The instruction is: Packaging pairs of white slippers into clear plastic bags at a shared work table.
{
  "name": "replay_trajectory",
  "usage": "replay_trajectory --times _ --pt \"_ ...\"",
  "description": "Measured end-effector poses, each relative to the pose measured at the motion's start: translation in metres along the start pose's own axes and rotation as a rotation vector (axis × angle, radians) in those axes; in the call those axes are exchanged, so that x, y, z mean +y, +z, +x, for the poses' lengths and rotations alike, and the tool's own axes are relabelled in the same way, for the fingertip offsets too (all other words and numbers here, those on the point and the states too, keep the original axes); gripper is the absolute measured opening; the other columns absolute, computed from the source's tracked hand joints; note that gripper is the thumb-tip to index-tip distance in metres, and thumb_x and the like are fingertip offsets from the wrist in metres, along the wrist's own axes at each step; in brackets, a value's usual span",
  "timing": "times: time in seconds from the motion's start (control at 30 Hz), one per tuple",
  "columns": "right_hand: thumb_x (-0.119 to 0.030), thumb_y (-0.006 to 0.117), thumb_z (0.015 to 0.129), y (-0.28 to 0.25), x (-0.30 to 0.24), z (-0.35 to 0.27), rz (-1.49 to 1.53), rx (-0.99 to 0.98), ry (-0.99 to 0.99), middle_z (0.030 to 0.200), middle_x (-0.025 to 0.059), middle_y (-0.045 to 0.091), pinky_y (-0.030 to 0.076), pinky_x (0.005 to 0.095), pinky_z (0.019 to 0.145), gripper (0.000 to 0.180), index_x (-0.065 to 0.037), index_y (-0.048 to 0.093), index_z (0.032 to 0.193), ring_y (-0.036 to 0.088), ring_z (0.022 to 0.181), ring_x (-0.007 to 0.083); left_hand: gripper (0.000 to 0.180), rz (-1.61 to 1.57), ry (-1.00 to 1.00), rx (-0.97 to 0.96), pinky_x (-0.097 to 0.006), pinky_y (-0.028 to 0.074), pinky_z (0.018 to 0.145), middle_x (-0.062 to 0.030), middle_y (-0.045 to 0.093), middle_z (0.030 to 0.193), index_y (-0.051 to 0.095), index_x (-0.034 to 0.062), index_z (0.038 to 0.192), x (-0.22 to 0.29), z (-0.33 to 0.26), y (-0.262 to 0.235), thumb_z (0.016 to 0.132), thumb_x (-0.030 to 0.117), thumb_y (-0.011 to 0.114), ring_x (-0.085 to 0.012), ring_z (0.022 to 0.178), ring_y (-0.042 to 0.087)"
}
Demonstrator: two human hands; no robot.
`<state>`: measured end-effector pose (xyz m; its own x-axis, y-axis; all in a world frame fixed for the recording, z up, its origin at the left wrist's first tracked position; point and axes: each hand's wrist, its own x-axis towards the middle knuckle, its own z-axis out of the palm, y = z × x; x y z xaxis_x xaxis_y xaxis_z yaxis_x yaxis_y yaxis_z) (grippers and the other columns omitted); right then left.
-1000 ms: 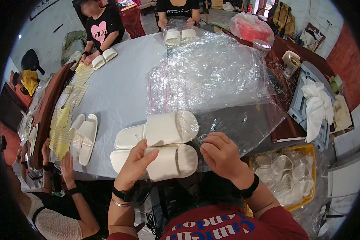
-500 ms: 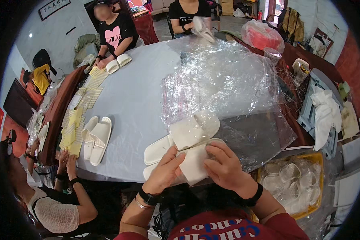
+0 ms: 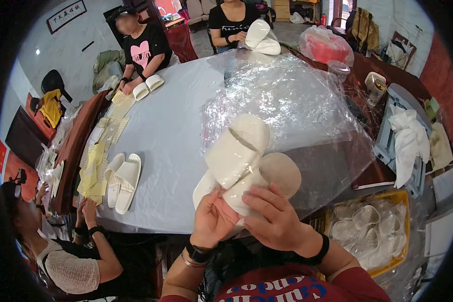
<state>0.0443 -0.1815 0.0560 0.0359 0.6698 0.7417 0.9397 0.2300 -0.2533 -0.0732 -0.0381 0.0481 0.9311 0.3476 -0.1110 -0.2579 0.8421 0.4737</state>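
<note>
Two white slippers are in front of me at the near table edge. The upper slipper [image 3: 235,153] lies tilted across the other slipper [image 3: 283,173], whose rounded end sticks out to the right. A glossy sheen lies over them; whether it is clear film, I cannot tell. My left hand [image 3: 214,220] is closed round the near side of the lower slipper, thumb upward. The fingers of my right hand [image 3: 277,217] curl over that slipper's strap. The grip hides the slippers' near ends.
Clear plastic bags [image 3: 282,100] cover the table's right half. Another slipper pair [image 3: 123,182] and yellow sticker sheets [image 3: 93,168] lie to the left. A yellow crate [image 3: 406,211] of wrapped slippers stands at lower right. Three people sit around the table; the far one [image 3: 234,22] holds white slippers.
My hands have turned and lifted the slippers; the lower one's rounded end now shows at right. The far person's slippers have turned and moved slightly right.
</note>
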Motion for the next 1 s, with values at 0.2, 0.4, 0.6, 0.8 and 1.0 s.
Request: replay_trajectory --times 0.2,0.4,0.6,0.8,1.0 --pt "-0.016 0.073 0.077 -0.006 -0.005 0.003 0.047 -0.001 0.015 0.124 0.0126 0.058 0.034 0.0528 0.107 0.017 -0.012 0.064 0.091 0.053 0.121 0.0342 0.079 0.051 0.044 -0.196 -0.045 0.029 0.113 -0.0174 0.031 0.154 0.026 0.0038 0.150 0.001 -0.004 0.013 0.092 0.054 0.044 -0.0315 0.139 0.034" --pt "-0.017 0.065 0.078 -0.005 -0.017 0.004 0.151 -0.053 -0.083 0.123 0.0156 0.056 0.038 0.0536 0.105 0.019 -0.006 0.064 0.094 0.050 0.123 0.0352 0.090 -0.067 0.000 -0.255 -0.047 0.032 0.111 -0.0177 0.033 0.151 0.030 0.0090 0.148 -0.004 -0.004 0.014 0.086 0.071 0.047 -0.0359 0.135 0.038" --pt "-0.016 0.064 0.078 -0.005 -0.021 0.000 0.168 -0.064 -0.081 0.121 0.0160 0.057 0.039 0.0527 0.104 0.016 -0.006 0.063 0.089 0.051 0.124 0.0335 0.086 0.063 0.195 -0.111 -0.047 0.033 0.111 -0.0194 0.034 0.150 0.029 0.0111 0.147 -0.015 0.002 0.017 0.087 0.070 0.047 -0.0355 0.134 0.039" --pt "-0.017 0.067 0.077 -0.002 -0.007 -0.004 0.056 -0.073 -0.012 0.121 0.0157 0.056 0.041 0.0518 0.103 0.020 -0.005 0.062 0.093 0.051 0.122 0.0349 0.077 -0.110 0.249 -0.260 -0.050 0.033 0.109 -0.0176 0.034 0.150 0.029 0.0134 0.146 -0.014 0.036 0.020 0.091 0.064 0.047 -0.0346 0.135 0.037" --pt "-0.021 0.071 0.079 0.030 0.020 -0.049 -0.079 -0.275 0.189 0.127 0.0187 0.051 0.043 0.0573 0.096 0.041 -0.005 0.056 0.113 0.048 0.121 0.0382 0.051 -0.012 0.095 0.263 -0.057 0.038 0.102 -0.0159 0.039 0.143 0.037 0.0212 0.142 -0.006 0.028 -0.034 0.098 0.042 0.051 -0.0355 0.131 0.041"
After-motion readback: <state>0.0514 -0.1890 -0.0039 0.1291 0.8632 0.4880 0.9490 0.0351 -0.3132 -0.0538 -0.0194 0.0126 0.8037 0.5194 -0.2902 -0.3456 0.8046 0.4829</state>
